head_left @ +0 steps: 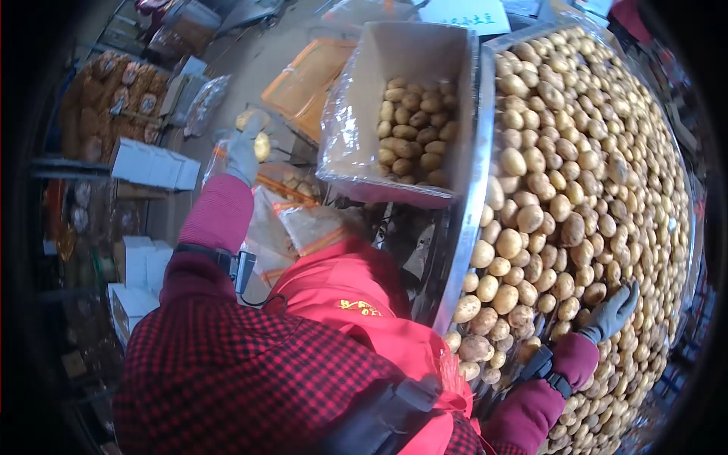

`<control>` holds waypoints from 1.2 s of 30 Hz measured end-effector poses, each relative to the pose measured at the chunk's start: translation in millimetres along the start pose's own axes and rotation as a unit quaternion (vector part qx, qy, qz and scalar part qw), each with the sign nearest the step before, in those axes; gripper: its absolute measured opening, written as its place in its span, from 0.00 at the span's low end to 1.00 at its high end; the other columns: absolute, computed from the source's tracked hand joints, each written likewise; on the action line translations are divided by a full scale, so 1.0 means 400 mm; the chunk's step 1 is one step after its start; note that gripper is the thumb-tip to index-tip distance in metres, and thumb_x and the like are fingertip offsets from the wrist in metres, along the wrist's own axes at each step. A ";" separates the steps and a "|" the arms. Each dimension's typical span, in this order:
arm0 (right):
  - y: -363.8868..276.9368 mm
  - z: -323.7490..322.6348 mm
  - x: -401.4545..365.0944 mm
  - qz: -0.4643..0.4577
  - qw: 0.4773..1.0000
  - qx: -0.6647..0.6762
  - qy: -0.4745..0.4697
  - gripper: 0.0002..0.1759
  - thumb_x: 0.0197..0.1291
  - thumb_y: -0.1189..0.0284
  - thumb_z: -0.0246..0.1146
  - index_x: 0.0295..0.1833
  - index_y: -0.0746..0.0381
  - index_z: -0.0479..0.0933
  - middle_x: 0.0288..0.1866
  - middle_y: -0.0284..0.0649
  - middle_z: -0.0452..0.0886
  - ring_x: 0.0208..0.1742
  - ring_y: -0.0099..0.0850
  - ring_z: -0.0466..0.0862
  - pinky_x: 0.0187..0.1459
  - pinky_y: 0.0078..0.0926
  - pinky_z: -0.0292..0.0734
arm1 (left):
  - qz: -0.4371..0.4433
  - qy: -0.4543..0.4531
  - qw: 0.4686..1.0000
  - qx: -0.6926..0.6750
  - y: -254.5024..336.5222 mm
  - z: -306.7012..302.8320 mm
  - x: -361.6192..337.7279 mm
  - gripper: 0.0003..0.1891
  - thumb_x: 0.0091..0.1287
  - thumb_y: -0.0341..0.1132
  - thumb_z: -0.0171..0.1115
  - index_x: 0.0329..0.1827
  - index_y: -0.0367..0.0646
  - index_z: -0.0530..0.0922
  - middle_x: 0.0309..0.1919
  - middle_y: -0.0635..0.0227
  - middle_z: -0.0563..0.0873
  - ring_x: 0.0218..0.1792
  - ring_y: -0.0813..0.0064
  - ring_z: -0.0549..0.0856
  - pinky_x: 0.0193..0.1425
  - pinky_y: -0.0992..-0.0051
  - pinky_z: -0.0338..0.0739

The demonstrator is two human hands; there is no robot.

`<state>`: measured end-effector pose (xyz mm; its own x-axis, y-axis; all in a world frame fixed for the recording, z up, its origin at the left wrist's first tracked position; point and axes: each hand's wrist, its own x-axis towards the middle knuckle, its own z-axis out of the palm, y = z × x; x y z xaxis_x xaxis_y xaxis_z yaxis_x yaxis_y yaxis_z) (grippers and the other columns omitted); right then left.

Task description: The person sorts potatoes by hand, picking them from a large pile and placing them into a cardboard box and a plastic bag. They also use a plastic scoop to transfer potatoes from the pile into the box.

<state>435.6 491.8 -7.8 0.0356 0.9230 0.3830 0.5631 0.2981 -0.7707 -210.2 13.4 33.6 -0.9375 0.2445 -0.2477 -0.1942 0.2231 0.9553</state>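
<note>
My left hand (244,155), in a grey glove, is stretched out to the left, away from the table. Its fingers are closed around potatoes; one pale potato (262,147) shows at its side, and another seems to show at the fingertips. On the right, my gloved right hand (610,314) lies with fingers extended on a broad heap of potatoes (572,193). It touches the heap, and no potato shows in its grasp. Between the hands stands a plastic-lined carton (345,144), partly filled with potatoes (415,133).
The heap's table has a metal edge (464,220) beside the carton. An orange crate (307,87) sits behind the carton's left side. Plastic bags with orange trim (303,224) lie below my left arm. White boxes (155,163) and netted brown goods (114,98) are farther left.
</note>
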 end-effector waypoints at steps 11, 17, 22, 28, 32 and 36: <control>0.049 -0.027 0.025 -0.060 0.988 -0.130 -0.048 0.26 0.82 0.61 0.55 0.76 0.63 0.75 0.75 0.47 0.78 0.75 0.37 0.77 0.76 0.37 0.68 | -0.049 0.180 0.953 0.237 -0.354 -0.617 0.097 0.33 0.63 0.45 0.78 0.69 0.39 0.80 0.52 0.56 0.88 0.51 0.63 0.89 0.50 0.65 0.84; 0.065 -0.032 0.010 -0.071 0.979 -0.175 -0.076 0.26 0.81 0.59 0.56 0.77 0.58 0.75 0.74 0.49 0.78 0.75 0.40 0.77 0.75 0.37 0.69 | 0.264 0.064 0.831 0.485 -0.327 -0.651 0.098 0.17 0.79 0.36 0.61 0.67 0.41 0.80 0.51 0.65 0.86 0.50 0.72 0.86 0.57 0.74 0.82; 0.019 -0.007 -0.032 -0.074 0.973 -0.204 -0.085 0.28 0.80 0.60 0.57 0.76 0.66 0.74 0.74 0.52 0.78 0.74 0.43 0.77 0.76 0.38 0.68 | 0.195 -0.136 0.764 0.599 -0.211 -0.451 0.108 0.19 0.80 0.34 0.60 0.70 0.39 0.77 0.56 0.66 0.85 0.56 0.73 0.86 0.60 0.72 0.82; -0.071 0.008 -0.104 -0.131 0.974 -0.179 -0.046 0.23 0.71 0.67 0.64 0.67 0.66 0.81 0.63 0.55 0.85 0.66 0.47 0.83 0.70 0.41 0.75 | 0.013 -0.245 0.967 -0.071 -0.024 0.026 0.072 0.26 0.77 0.37 0.63 0.76 0.41 0.73 0.63 0.64 0.83 0.54 0.71 0.87 0.52 0.68 0.87; -0.143 -0.035 -0.150 -0.128 0.949 -0.281 -0.063 0.21 0.70 0.65 0.65 0.66 0.57 0.83 0.62 0.48 0.85 0.69 0.49 0.80 0.74 0.45 0.70 | 0.053 -0.320 0.946 -0.022 0.074 0.279 0.096 0.32 0.76 0.38 0.66 0.81 0.40 0.68 0.70 0.60 0.79 0.62 0.68 0.84 0.59 0.69 0.85; -0.124 -0.079 -0.206 -0.088 0.975 -0.202 -0.010 0.23 0.68 0.67 0.67 0.68 0.59 0.81 0.67 0.49 0.83 0.71 0.49 0.78 0.77 0.45 0.68 | 0.242 -0.306 0.906 0.165 0.123 0.478 0.023 0.35 0.73 0.41 0.70 0.80 0.39 0.69 0.70 0.54 0.79 0.71 0.62 0.78 0.76 0.66 0.72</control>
<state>430.8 393.2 15.1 -0.1040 0.8723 0.4778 0.8385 0.3353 -0.4296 -173.2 207.2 47.4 -0.5337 0.8443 0.0481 0.3889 0.1946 0.9005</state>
